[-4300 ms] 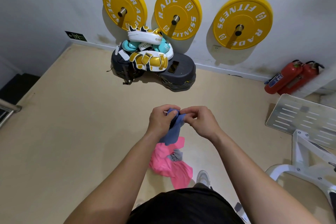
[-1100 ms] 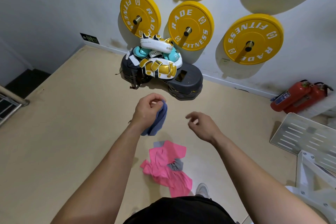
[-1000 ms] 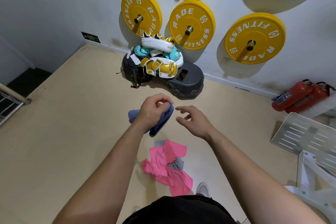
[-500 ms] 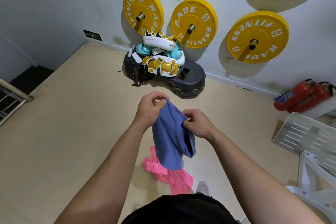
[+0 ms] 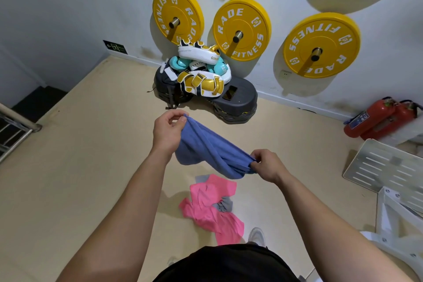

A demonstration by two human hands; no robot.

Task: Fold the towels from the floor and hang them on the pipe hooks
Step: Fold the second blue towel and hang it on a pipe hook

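Observation:
A blue towel (image 5: 209, 149) stretches in the air between my hands, sagging in the middle. My left hand (image 5: 168, 130) pinches its upper corner between thumb and fingers. My right hand (image 5: 267, 165) pinches the opposite end, lower and to the right. On the beige floor below lies a crumpled pink towel (image 5: 211, 208) with a small grey cloth (image 5: 224, 205) on it. No pipe hooks are in view.
Yellow weight plates (image 5: 241, 28) hang on pegs on the white wall. Below them boxing pads (image 5: 201, 71) pile on black steps (image 5: 235, 103). Red fire extinguishers (image 5: 380, 119) lie at right, near a white metal frame (image 5: 389, 176). A stair railing (image 5: 16, 126) is at left.
The towel hung bunched between my hands close together; now my right hand has pulled its end down and to the right, spreading the towel out. My left hand stays about where it was.

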